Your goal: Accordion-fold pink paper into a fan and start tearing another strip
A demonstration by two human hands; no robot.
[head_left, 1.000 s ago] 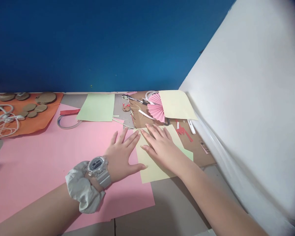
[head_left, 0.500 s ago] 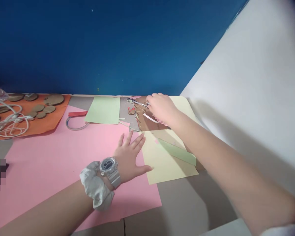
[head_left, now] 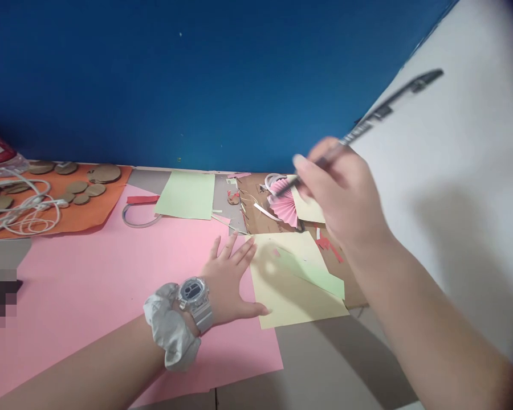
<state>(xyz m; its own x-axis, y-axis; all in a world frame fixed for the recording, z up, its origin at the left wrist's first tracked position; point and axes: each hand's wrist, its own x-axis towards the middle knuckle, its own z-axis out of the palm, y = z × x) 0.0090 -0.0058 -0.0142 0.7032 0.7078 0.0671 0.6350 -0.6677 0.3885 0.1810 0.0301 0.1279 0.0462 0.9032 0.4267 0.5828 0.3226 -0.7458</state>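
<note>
My left hand (head_left: 228, 282) lies flat with fingers spread, pressing on a large pink sheet (head_left: 94, 290), its fingertips and thumb reaching onto a pale yellow sheet (head_left: 288, 304). Raised above the right side, my right hand (head_left: 353, 196) grips a black pen (head_left: 378, 111) between thumb and fingers. The pen slants, one end up to the right and the other down to the left, slightly blurred. Across the yellow sheet lies a pale green paper strip (head_left: 314, 272). Behind the pen's lower end sits a pleated pink paper fan (head_left: 284, 208), partly covered by the pen.
Brown cardboard (head_left: 250, 196) with paper scraps lies at the back right. A green sheet (head_left: 186, 193) and a curled grey strip (head_left: 137, 222) rest at the back. On the left, orange paper (head_left: 96, 208) carries cardboard discs (head_left: 105, 173) and white earphones (head_left: 38, 200). A blue wall (head_left: 166, 85) rises behind.
My right hand has lifted from the back of the table toward me, bringing up the pen. The pink fan and red scraps are now uncovered. My left hand stays on the sheets.
</note>
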